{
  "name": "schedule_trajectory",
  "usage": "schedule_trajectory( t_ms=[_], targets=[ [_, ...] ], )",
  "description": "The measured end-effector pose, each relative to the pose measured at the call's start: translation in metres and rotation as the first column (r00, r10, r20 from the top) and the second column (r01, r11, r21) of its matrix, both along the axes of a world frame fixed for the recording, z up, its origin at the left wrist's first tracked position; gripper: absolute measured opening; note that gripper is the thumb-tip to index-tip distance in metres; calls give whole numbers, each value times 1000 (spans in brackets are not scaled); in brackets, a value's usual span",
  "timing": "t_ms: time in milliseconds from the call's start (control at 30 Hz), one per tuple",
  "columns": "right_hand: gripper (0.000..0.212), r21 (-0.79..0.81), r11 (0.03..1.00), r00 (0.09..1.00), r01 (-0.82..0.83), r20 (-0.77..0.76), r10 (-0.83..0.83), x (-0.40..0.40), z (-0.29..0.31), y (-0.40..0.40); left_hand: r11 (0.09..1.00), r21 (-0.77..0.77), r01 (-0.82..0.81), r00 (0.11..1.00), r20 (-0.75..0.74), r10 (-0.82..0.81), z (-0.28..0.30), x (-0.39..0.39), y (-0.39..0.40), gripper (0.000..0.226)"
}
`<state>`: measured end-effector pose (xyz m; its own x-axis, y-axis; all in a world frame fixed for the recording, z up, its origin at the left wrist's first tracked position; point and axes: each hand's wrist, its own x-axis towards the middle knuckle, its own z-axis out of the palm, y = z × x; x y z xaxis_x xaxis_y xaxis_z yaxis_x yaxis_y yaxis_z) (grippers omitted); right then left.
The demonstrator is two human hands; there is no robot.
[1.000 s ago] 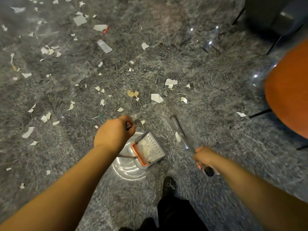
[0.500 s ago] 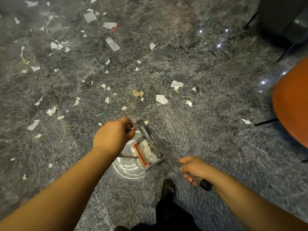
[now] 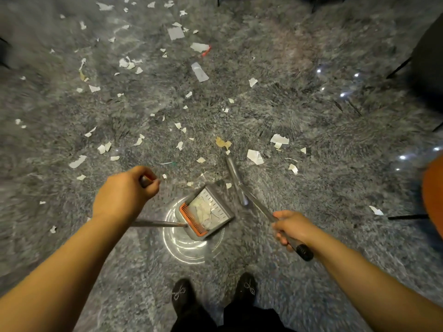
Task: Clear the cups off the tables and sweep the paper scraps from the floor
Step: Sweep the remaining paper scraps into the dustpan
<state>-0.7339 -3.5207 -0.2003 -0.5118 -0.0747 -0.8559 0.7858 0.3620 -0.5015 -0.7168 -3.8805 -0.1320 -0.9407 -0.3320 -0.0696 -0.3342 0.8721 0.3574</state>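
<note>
Hands gripping dustpan handle (image 3: pixel 155 223) and broom (image 3: pixel 242 188) amid paper scraps (image 3: pixel 255 156).

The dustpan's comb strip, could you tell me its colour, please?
Orange, on the grey dustpan; the head view shows it.

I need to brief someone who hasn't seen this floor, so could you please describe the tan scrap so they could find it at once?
Start at the grey dustpan with the orange comb. Look up past its open mouth; the tan scrap lies there, alone crumpled and yellowish-brown among white pieces.
</note>
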Motion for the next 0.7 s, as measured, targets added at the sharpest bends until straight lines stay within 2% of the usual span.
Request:
schedule_trajectory(
  t_ms=[100, 300, 567, 700],
  targets=[
    [49, 21, 999, 1000, 25, -19, -25, -17, -7, -18, 998, -25, -52, 998, -26, 51, 8, -2, -36, 15],
    [55, 79, 997, 1000, 6, -31, -3, -55, -24, -61, 998, -31, -62, 998, 6, 63, 6, -35, -111, 17],
    [43, 211, 976, 999, -49, 30, 43, -121, -41, -128, 997, -34, 69, 992, 108, -65, -18, -109, -170, 15],
    [25, 260, 956, 991, -134, 57, 124, -144, -52, -171, 995, -31, 93, 988, 127, -88, -23, -136, -191, 14]
  ],
)
